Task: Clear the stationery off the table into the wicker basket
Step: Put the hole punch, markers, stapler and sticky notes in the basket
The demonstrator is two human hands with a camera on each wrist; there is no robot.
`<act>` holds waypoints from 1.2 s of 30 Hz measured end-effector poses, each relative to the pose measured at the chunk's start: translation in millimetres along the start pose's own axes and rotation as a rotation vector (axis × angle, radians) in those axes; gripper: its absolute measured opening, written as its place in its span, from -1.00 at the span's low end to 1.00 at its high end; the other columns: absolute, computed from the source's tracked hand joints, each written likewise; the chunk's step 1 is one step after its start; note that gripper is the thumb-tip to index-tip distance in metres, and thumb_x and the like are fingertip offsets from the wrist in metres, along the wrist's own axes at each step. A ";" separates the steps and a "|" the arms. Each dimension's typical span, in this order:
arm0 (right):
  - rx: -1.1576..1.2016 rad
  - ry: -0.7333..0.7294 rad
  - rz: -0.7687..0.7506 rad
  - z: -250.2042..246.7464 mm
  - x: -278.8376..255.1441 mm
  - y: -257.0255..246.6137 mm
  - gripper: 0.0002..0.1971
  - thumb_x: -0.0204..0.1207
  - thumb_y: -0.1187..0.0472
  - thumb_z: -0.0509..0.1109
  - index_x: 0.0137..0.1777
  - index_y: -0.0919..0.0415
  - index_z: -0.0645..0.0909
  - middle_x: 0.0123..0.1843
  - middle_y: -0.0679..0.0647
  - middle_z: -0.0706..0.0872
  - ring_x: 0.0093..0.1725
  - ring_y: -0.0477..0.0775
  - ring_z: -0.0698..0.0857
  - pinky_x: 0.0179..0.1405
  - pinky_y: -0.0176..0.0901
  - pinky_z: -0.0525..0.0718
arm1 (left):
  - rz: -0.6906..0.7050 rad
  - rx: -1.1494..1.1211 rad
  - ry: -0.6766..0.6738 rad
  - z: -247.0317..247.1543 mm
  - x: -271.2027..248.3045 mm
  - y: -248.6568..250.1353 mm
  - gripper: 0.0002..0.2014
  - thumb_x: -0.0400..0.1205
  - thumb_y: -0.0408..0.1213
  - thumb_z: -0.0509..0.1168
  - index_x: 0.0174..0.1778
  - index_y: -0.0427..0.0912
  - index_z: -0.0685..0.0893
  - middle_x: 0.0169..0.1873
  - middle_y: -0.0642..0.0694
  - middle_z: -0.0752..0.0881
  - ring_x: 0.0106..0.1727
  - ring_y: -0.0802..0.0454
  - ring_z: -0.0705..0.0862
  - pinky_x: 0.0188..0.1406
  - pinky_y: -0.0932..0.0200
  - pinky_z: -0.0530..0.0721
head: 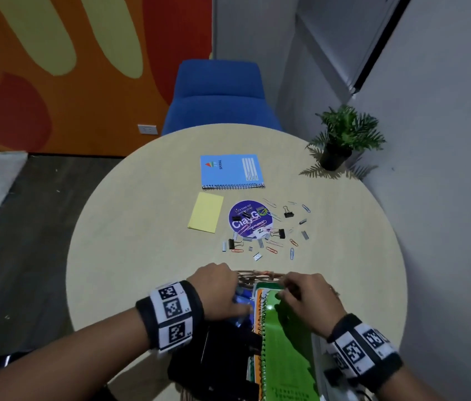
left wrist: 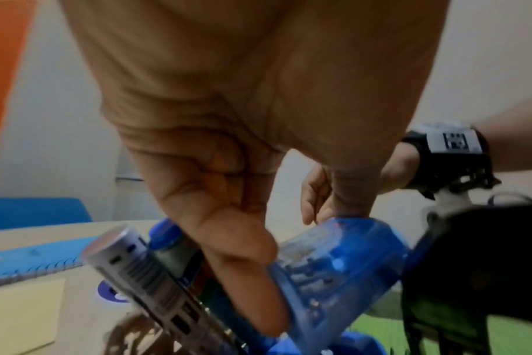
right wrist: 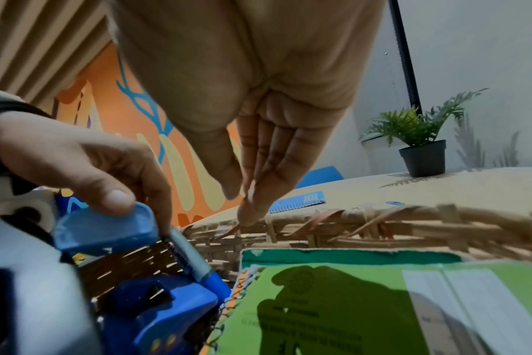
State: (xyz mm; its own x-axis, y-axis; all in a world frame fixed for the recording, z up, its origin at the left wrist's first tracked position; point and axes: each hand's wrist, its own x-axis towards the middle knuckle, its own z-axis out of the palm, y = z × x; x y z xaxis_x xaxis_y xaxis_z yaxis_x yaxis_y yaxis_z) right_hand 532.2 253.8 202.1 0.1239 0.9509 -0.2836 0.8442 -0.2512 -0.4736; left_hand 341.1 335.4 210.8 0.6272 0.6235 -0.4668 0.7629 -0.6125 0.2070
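Both hands are at the wicker basket (head: pixel 257 276) at the table's (head: pixel 130 233) 6 o'clock edge. The left hand (head: pixel 217 293) has thumb and fingers curled round a blue translucent stapler (left wrist: pixel 334 266), lowering it into the basket's left side; hard plastic and metal, fairly heavy, smooth, so gripping across the body looks right. The right hand (head: pixel 309 299) points its fingers down, nearly straight and pressed together, tips by the far rim above a green spiral notebook (head: pixel 286 342); I cannot tell if it pinches anything. Left on the table: blue spiral notebook (head: pixel 231 170) toward 12 o'clock, yellow pad (head: pixel 206 216) just nearer, round purple sticker (head: pixel 247 219) at centre, and scattered paper clips (head: pixel 292 253), binder clips (head: pixel 287 212) and staple strips (head: pixel 304 235) around it. Notebook and pad: light, flat, bendy; probably best lifted by an edge. Clips are tiny and slippery, likely needing pinching or sweeping together.
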 end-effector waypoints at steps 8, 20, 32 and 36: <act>0.037 0.003 -0.013 5.0 3.6 0.5 -0.82 0.53 0.13 0.41 0.09 0.07 0.72 -0.09 0.02 0.81 -0.21 -0.10 0.69 -0.20 -0.42 0.54 | 0.011 0.140 -0.028 8.6 4.2 9.3 -0.42 0.42 0.31 0.33 -0.01 -0.18 0.73 -0.05 -0.19 0.76 0.02 -0.20 0.73 -0.05 0.01 0.61; 0.184 0.119 -0.029 -14.0 -8.9 33.6 -0.89 0.45 0.24 0.48 -0.10 0.00 0.76 -0.48 -0.09 0.75 -0.45 -0.17 0.67 -0.51 -0.51 0.47 | -0.632 -0.499 0.232 -39.5 126.4 -142.8 -0.41 0.43 0.30 0.35 -0.51 -0.22 0.46 -0.49 -0.13 0.59 -0.40 -0.11 0.57 -0.46 0.19 0.41; 0.147 0.219 0.093 -18.0 -22.9 80.3 -0.88 0.41 0.22 0.52 -0.08 0.01 0.75 -0.32 -0.06 0.83 -0.33 -0.21 0.75 -0.21 -0.34 0.66 | -0.715 -0.347 0.138 -13.7 182.4 -124.0 -0.28 0.40 0.06 0.52 0.34 -0.34 0.48 0.26 -0.30 0.64 0.26 -0.26 0.65 0.16 -0.05 0.63; 0.176 0.205 0.109 -18.6 -28.4 74.8 -0.88 0.42 0.20 0.52 -0.06 0.01 0.74 -0.37 -0.11 0.79 -0.33 -0.17 0.74 -0.16 -0.11 0.73 | -0.628 -0.529 0.262 -21.7 169.4 -114.4 -0.29 0.40 -0.30 0.56 0.36 -0.31 0.31 0.20 -0.38 0.64 0.18 -0.40 0.65 -0.01 -0.16 0.62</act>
State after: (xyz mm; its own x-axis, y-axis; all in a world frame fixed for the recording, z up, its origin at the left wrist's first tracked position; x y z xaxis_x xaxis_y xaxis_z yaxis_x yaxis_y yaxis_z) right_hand 601.6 211.3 190.2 0.3272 0.9286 -0.1750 0.7187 -0.3648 -0.5919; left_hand 363.5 521.6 126.7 0.0306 0.9029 -0.4287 0.9123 0.1500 0.3811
